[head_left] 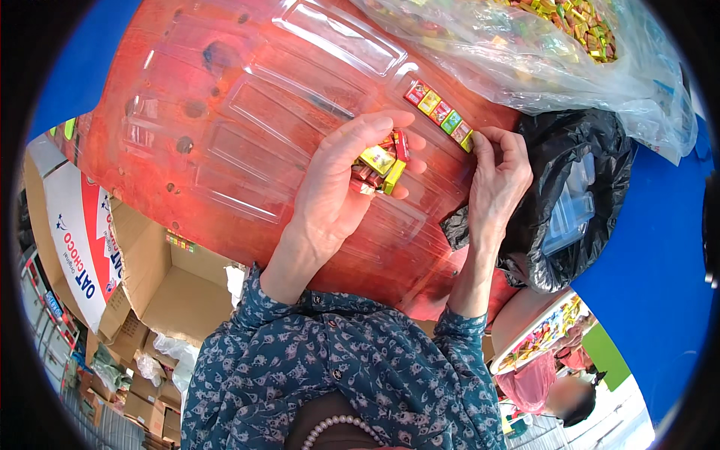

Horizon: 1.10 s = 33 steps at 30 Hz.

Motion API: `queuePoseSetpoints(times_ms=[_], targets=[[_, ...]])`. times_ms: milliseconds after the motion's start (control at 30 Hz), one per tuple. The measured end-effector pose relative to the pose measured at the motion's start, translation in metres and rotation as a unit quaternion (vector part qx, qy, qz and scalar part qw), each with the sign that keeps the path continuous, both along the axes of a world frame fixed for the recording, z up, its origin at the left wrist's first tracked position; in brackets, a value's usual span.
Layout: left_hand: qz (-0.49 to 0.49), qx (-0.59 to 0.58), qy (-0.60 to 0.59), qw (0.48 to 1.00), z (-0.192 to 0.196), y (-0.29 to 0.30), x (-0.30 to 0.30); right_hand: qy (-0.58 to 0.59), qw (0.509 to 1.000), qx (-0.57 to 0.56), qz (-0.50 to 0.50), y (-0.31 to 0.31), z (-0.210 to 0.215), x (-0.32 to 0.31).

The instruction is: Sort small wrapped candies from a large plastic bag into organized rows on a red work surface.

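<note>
My left hand is cupped palm up over the red table, its fingers curled round several small wrapped candies in gold, yellow and red foil. To its right, a clear plastic tray holds a single row of candies in red, yellow, green and pink wrappers. At the near end of that row my right hand pinches a yellow wrapped candy between thumb and fingertips, touching the row. Part of the tray is hidden beneath my right hand.
Clear trays lie across the red table. A clear bag of candies lies at the far right, near a black bag holding clear plastic boxes. Cardboard boxes stand lower left. A candy-filled tub and another person are lower right.
</note>
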<state>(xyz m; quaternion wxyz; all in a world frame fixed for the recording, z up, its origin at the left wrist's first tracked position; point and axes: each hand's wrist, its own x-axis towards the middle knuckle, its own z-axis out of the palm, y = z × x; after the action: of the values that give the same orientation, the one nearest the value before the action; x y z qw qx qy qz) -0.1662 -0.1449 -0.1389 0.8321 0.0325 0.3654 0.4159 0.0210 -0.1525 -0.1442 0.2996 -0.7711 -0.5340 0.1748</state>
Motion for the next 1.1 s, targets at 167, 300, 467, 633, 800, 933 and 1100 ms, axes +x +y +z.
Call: queuePoseSetpoints(times_ms=[167,300,467,633,800,933,1100], targets=[[-0.012,0.01,0.014,1.0,-0.005,-0.001,0.001,0.071,0.997,-0.033,0.005,-0.001,0.001,-0.001],[-0.013,0.011,0.011,1.0,-0.004,-0.001,0.001,-0.024,0.997,0.018,0.068,-0.005,-0.003,0.0],[0.013,-0.002,-0.012,1.0,0.005,-0.004,-0.004,-0.025,0.996,0.027,0.08,-0.012,0.01,-0.012],[0.0,-0.004,-0.073,0.997,0.009,-0.006,-0.013,0.269,0.954,0.021,0.127,-0.02,0.045,-0.036],[0.037,-0.025,-0.094,0.995,0.024,-0.006,-0.015,0.285,0.948,-0.07,0.125,-0.009,0.073,-0.064],[0.042,-0.013,-0.049,0.998,0.032,-0.008,-0.018,0.108,0.964,-0.056,0.236,-0.001,0.083,-0.065],[0.015,-0.02,-0.099,0.995,0.039,-0.01,-0.025,0.123,0.956,-0.054,0.262,0.001,0.091,-0.065]])
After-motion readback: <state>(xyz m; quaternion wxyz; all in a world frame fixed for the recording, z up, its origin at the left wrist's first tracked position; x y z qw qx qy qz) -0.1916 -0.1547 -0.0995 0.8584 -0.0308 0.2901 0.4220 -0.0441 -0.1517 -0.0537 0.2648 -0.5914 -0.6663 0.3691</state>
